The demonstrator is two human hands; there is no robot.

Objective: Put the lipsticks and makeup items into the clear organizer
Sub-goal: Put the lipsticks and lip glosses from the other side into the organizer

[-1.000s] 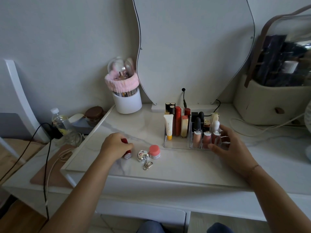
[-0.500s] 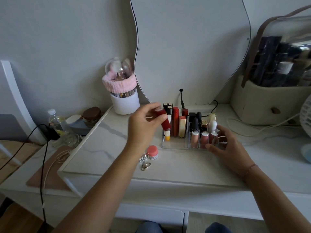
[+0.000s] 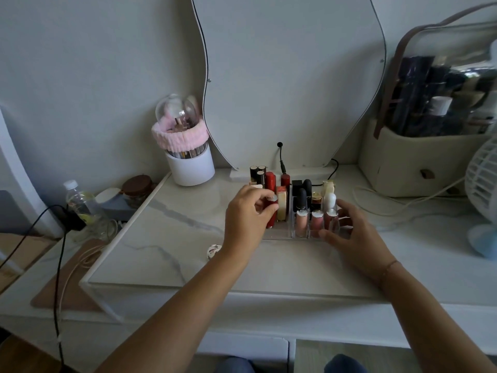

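now red lipstick (image 3: 271,215) between left fingertips (image 3: 269,208)

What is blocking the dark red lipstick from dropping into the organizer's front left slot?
Nothing visible. The left hand holds the dark red lipstick upright, its lower end already inside the clear organizer, beside the gold-and-red tube. The right hand rests against the organizer's right end.

No text or label is legible anywhere

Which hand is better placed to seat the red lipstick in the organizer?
Left. The left hand already pinches the red lipstick upright over the clear organizer; the right hand braces its right end.
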